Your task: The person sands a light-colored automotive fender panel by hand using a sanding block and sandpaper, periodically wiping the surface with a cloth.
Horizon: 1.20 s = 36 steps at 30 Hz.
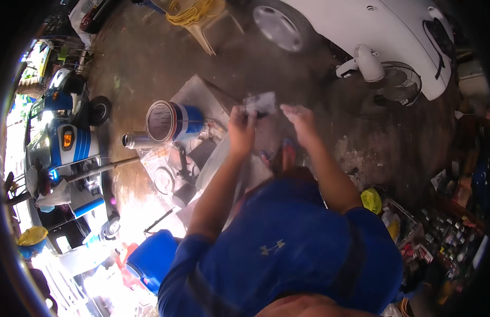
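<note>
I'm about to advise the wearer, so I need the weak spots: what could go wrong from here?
Slipping: only the left hand holds the pale flat piece; the right hand is open and apart from it, so it might slip free.
Dropping: a foot shows below the hands, so a dropped piece could land near it.
Knocking: the blue-and-white bucket and metal cylinder sit close together; bumping one may disturb the other.

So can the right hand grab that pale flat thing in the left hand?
Probably yes: the right hand is open, just beside the pale flat thing, and nothing seems to stand between them.
</note>
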Each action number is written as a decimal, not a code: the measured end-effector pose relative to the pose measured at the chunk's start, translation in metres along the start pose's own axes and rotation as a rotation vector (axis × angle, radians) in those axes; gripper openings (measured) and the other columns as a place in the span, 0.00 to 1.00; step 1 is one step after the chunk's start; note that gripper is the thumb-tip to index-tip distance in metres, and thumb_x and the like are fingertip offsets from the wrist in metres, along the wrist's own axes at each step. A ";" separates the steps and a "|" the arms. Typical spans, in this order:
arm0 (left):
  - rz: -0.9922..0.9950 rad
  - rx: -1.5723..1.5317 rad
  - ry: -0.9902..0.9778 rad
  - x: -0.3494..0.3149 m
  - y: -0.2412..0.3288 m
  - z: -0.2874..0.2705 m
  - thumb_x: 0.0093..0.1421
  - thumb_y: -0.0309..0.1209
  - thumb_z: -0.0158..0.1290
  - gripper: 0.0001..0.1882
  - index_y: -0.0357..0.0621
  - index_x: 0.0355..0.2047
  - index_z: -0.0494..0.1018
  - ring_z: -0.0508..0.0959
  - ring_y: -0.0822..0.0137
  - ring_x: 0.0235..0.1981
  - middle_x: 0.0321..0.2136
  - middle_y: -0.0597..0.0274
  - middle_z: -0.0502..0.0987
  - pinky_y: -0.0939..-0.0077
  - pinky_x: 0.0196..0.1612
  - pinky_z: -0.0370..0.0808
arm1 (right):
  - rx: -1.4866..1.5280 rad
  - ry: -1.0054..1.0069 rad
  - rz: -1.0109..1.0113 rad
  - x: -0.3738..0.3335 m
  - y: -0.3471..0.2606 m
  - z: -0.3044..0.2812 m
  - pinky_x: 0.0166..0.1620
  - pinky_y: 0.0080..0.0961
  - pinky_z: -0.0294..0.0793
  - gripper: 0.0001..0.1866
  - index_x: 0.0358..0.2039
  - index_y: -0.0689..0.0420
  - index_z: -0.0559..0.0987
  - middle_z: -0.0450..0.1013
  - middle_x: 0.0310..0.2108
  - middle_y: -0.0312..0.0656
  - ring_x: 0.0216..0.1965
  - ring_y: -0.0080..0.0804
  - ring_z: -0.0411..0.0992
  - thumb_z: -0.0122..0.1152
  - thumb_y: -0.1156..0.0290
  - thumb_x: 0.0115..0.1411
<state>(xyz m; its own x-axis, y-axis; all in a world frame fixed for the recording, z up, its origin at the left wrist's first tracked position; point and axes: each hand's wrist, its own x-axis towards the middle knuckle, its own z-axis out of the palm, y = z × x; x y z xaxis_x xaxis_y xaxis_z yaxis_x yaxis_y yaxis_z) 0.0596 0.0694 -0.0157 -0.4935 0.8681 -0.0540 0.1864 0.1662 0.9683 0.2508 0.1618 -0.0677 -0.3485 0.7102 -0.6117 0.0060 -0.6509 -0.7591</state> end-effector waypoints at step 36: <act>0.256 0.964 -0.238 -0.073 -0.062 -0.129 0.48 0.41 0.75 0.43 0.41 0.62 0.70 0.78 0.38 0.53 0.57 0.42 0.75 0.48 0.56 0.77 | -0.574 0.084 -0.424 -0.003 0.169 0.073 0.64 0.57 0.70 0.33 0.70 0.60 0.64 0.64 0.68 0.60 0.64 0.58 0.69 0.60 0.61 0.70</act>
<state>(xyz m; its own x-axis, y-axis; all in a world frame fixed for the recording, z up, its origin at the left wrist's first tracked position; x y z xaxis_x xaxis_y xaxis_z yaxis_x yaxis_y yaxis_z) -0.0258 -0.0644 -0.0400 -0.1813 0.9832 -0.0217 0.9176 0.1771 0.3558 0.1846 0.0307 -0.1779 -0.3573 0.9038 -0.2356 0.3860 -0.0869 -0.9184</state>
